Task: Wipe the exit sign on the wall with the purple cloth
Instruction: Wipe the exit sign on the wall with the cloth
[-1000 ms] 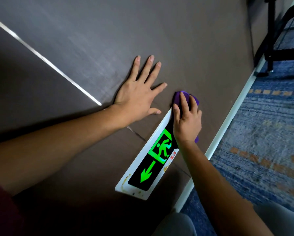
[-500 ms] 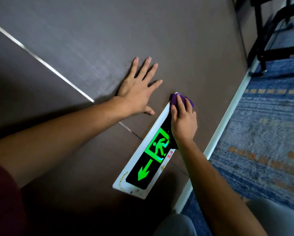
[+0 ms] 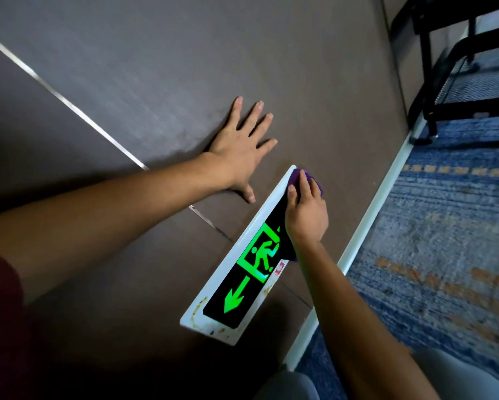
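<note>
The exit sign (image 3: 244,280) is a long white-framed panel low on the dark wall, with a glowing green running figure and arrow on black. My right hand (image 3: 306,215) presses the purple cloth (image 3: 296,177) flat on the sign's far end; only the cloth's edge shows past my fingers. My left hand (image 3: 241,150) lies flat on the wall just beyond the sign, fingers spread, holding nothing. The sign's frame has rusty stains near its near end.
A thin metal strip (image 3: 69,106) runs across the wall panels. A white skirting board (image 3: 375,209) meets blue patterned carpet (image 3: 444,241) on the right. A black metal frame on feet (image 3: 433,90) stands on the carpet at the far right.
My right hand with the cloth has slid slightly back along the sign toward me, from past its far end onto its far end. My left hand has stayed planted on the wall.
</note>
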Demonstrator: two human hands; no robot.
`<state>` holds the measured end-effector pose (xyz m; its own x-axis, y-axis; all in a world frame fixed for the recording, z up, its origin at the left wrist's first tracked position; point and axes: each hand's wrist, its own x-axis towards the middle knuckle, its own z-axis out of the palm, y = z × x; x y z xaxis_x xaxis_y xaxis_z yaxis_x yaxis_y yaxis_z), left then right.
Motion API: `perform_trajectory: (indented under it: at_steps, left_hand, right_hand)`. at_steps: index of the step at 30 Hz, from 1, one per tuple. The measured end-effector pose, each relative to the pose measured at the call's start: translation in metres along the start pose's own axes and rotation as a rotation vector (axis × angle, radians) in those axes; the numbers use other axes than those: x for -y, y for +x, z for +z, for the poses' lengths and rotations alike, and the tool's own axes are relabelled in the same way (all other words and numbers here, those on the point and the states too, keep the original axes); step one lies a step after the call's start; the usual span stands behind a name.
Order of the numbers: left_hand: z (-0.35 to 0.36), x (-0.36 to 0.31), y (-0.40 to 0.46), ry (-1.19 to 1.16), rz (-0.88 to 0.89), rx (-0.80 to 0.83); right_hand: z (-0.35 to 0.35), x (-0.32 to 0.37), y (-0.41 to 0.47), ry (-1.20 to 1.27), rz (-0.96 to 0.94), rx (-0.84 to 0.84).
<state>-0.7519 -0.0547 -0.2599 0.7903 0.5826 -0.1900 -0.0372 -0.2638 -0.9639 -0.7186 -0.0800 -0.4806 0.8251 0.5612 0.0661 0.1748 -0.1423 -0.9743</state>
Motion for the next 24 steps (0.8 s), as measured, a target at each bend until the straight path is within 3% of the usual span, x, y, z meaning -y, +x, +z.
perform_trajectory:
  at_steps: [7,15,19,24]
  left_hand:
    - [0.001,0.002,0.000,0.013,0.005,-0.018]
    - [-0.003,0.001,-0.001,-0.019,0.028,-0.001]
    - [-0.004,0.001,-0.001,-0.017,0.023,0.001]
    - [0.001,-0.002,0.000,-0.011,0.023,-0.034]
  right_hand:
    - [0.003,0.018,0.005,0.012,-0.139,-0.047]
    - [0.004,-0.036,-0.011,0.084,0.223,0.074]
    - [0.002,-0.036,-0.011,0.106,0.295,0.099]
    - [-0.001,0.012,0.007,0.140,0.038,0.042]
